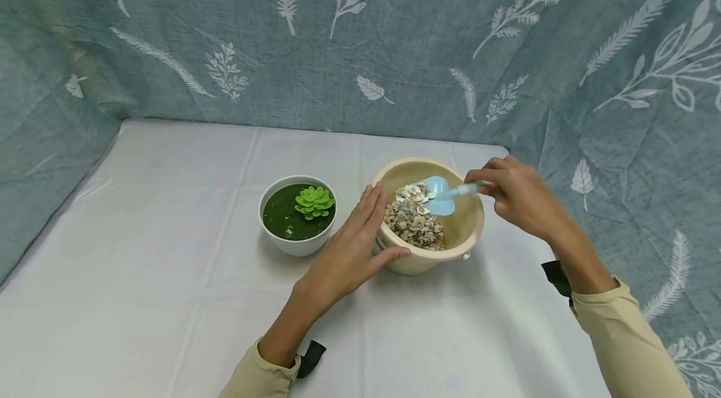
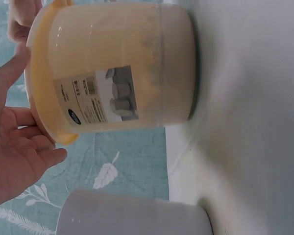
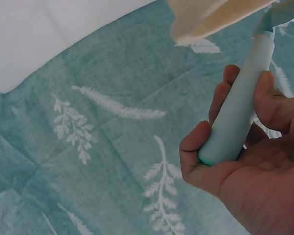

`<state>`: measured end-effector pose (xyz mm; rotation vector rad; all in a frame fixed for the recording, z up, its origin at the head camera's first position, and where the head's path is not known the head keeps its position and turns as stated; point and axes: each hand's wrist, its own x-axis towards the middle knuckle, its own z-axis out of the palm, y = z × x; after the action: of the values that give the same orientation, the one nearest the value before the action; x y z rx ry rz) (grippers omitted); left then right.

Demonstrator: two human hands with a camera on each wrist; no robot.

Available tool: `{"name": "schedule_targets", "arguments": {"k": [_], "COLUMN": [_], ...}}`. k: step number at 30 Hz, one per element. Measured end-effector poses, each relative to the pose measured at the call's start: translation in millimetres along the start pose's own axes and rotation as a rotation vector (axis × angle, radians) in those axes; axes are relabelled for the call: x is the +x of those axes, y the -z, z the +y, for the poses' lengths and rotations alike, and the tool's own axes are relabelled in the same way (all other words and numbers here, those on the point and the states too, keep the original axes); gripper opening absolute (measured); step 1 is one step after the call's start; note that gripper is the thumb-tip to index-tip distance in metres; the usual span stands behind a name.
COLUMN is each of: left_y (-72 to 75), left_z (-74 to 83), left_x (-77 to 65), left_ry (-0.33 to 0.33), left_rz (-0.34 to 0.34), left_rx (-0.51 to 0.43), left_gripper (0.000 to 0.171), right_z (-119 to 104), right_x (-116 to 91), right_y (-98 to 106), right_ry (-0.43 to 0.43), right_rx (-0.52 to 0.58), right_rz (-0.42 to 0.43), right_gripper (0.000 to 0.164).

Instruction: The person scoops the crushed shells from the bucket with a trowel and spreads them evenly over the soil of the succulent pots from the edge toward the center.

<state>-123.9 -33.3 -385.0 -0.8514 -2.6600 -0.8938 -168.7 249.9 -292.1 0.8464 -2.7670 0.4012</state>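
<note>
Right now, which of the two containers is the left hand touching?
The cream bucket with pebbly bits inside: the left hand rests against its rim. The white bowl, holding a green succulent, stands apart.

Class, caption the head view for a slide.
Right hand holding blue scoop, left hand touching the rim of a cream bucket containing gravel.

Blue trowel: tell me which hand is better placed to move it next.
Probably the right hand: it grips the blue trowel by its handle, while the left hand touches the bucket's rim.
</note>
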Motion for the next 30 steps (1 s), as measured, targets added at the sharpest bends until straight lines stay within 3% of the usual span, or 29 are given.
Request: {"name": "schedule_targets", "arguments": {"k": [5,12,18,21,25,27,30], "left_y": [13.4,43.8,61.2,65.0,67.0,67.6,68.9], "left_z": [-10.2,-33.7,-63.4,-77.1,-88.4,-90.6,-92.5], "left_x": [-11.2,-34.2,-52.4,-59.5,-67.5,-70.4,-73.4], "left_ry": [0.033,0.084,0.214,0.306,0.428,0.468,0.477], "left_rz": [0.016,0.127,0.186,0.159,0.074,0.039,0.023], "left_rx": [0.006,0.047,0.101,0.083,-0.003,-0.045,-0.062], "left_gripper": [0.096,0.093,0.1,0.108,0.115,0.116,0.114], "right_z": [-12.0,-36.5,-63.3,-76.4,-94.1,-101.9,-111.5], "right_x": [12.9,32.1,50.4,58.7,68.8,73.1,79.2], "right_y": [-4.8,-11.5,-20.7,-25.3,-31.6,-34.7,-39.1], "right_ry": [0.029,0.128,0.18,0.191,0.198,0.201,0.213], "right_rx": [0.024,0.03,0.022,-0.012,-0.074,-0.102,-0.146], "right_rz": [-0.003,0.033,0.024,-0.009,-0.084,-0.13,-0.185], "right_gripper": [0.031,0.031,0.033,0.031,0.028,0.026,0.026]}}
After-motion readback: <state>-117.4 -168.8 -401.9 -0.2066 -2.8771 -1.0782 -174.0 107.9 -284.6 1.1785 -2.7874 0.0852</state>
